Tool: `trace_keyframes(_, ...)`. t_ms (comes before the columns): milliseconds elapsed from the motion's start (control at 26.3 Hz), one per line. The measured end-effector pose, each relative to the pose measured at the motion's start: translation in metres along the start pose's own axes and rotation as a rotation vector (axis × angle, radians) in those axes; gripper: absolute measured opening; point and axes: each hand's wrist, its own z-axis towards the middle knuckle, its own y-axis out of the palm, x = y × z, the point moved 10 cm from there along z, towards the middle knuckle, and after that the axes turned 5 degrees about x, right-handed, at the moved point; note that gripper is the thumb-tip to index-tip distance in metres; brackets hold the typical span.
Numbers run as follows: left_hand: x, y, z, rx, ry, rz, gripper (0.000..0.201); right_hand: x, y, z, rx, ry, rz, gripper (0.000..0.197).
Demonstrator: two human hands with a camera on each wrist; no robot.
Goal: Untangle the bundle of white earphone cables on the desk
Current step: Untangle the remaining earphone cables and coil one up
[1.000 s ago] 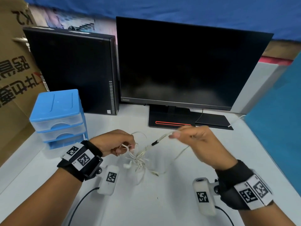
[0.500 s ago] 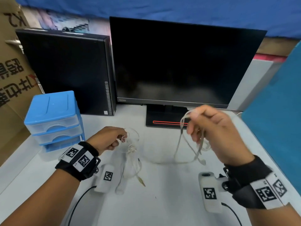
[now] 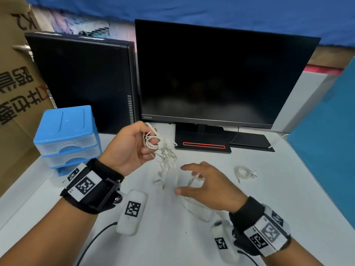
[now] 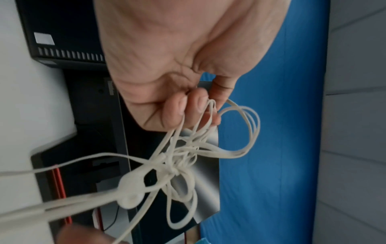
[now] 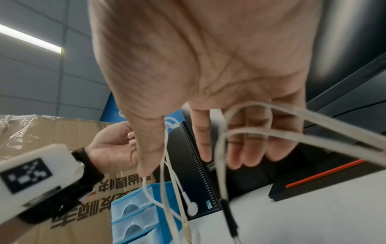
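Observation:
My left hand (image 3: 151, 143) is raised above the white desk (image 3: 288, 189), its fingers curled round loops of the tangled white earphone bundle (image 3: 163, 150). The knot and an earbud hang just below the fingertips (image 4: 194, 105) of that hand, where the bundle (image 4: 177, 165) shows close up. My right hand (image 3: 184, 179) hovers lower and to the right with straight, spread fingers (image 5: 246, 148). Loose cable strands (image 5: 261, 132) run across them and trail to the desk. A separate coiled white earphone (image 3: 245, 172) lies on the desk to the right.
A black monitor (image 3: 221, 73) on its stand base (image 3: 203, 145) and a black PC tower (image 3: 82, 79) stand behind. A blue drawer unit (image 3: 65, 135) sits at left by a cardboard box (image 3: 15, 83). A blue partition (image 3: 326, 141) borders the right.
My left hand has lifted the bundle off the desk. My right hand, which held loops of cable up high, has come down towards the bundle, and a coiled earphone now lies on the desk at right.

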Motion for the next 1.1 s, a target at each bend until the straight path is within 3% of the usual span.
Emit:
trace_keyframes(76, 0.001, 0.001, -0.001, -0.013, -0.001, -0.048, 0.023, -0.021, 0.001, 0.009, 0.047, -0.087, 0.013, 0.042)
trace_keyframes(152, 0.002, -0.009, 0.003, 0.037, 0.008, -0.041, 0.027, -0.038, -0.009, 0.018, 0.068, -0.108, 0.207, 0.015)
trace_keyframes(266, 0.011, -0.052, 0.005, 0.291, 0.096, 0.303, 0.015, -0.063, -0.042, 0.025, 0.073, -0.121, 0.361, 0.027)
trace_keyframes(342, 0.027, -0.064, 0.0, 0.412, 0.221, 0.461, 0.026, -0.087, -0.07, 0.026, 0.124, -0.196, 0.309, 0.033)
trace_keyframes(494, 0.072, -0.017, -0.022, 0.269, 0.563, 0.353, 0.036, -0.141, -0.115, 0.035, 0.293, -0.41, 0.132, 0.036)
trace_keyframes(608, 0.079, 0.011, -0.031, 0.088, 0.666, 0.384, 0.045, -0.158, -0.105, 0.041, 0.151, -0.415, -0.111, 0.035)
trace_keyframes(722, 0.06, 0.026, -0.026, -0.004, 0.648, 0.554, 0.042, -0.171, -0.115, 0.037, 0.158, -0.441, 0.011, 0.035)
trace_keyframes(950, 0.069, 0.008, -0.029, 0.058, 0.603, 0.271, 0.029, -0.158, -0.15, 0.031, 0.294, -0.376, 0.282, 0.034)
trace_keyframes(1102, 0.081, -0.003, -0.033, 0.061, 0.565, 0.141, 0.015, -0.129, -0.15, 0.024, 0.265, -0.299, 0.37, 0.032)
